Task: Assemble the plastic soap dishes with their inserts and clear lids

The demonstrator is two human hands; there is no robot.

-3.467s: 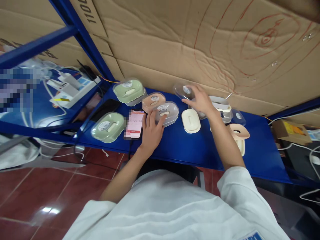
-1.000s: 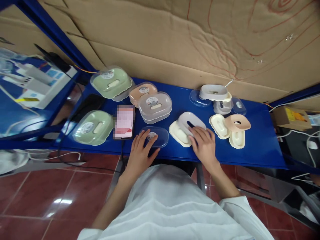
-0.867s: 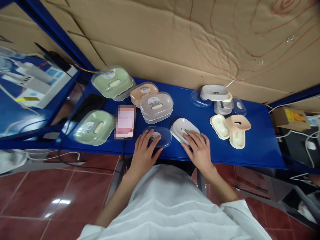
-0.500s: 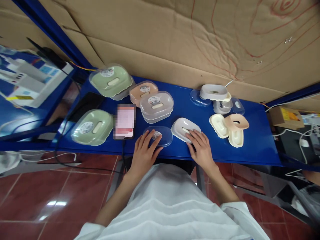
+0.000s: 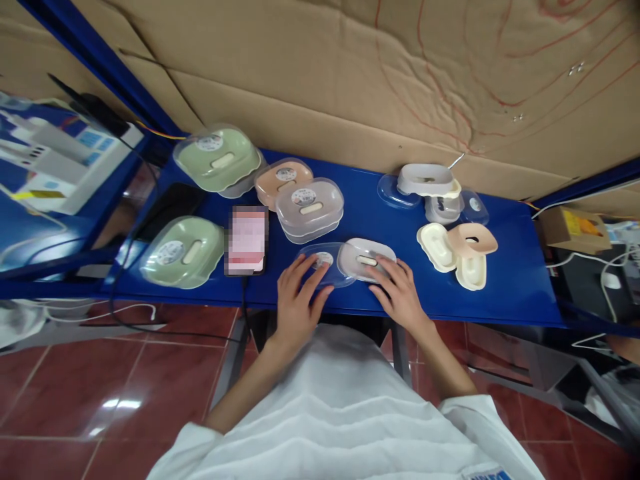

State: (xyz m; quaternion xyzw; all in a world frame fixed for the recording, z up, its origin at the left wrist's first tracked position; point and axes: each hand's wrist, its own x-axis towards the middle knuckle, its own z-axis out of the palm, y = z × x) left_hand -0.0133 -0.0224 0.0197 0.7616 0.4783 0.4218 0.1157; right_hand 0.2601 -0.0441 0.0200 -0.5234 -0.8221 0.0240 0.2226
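Under the left fingers (image 5: 311,285), a smooth, clear, rounded plastic lid (image 5: 337,271)

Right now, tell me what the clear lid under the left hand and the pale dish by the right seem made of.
Clear lid: probably glossy plastic; the blue tabletop shows through, though glass isn't ruled out.
Pale dish: likely moulded plastic, smooth and opaque, judging by its even colour and rounded rim.

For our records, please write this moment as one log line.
left hand: on clear lid; right hand: on grey box; phone: left of lid; surface: blue table
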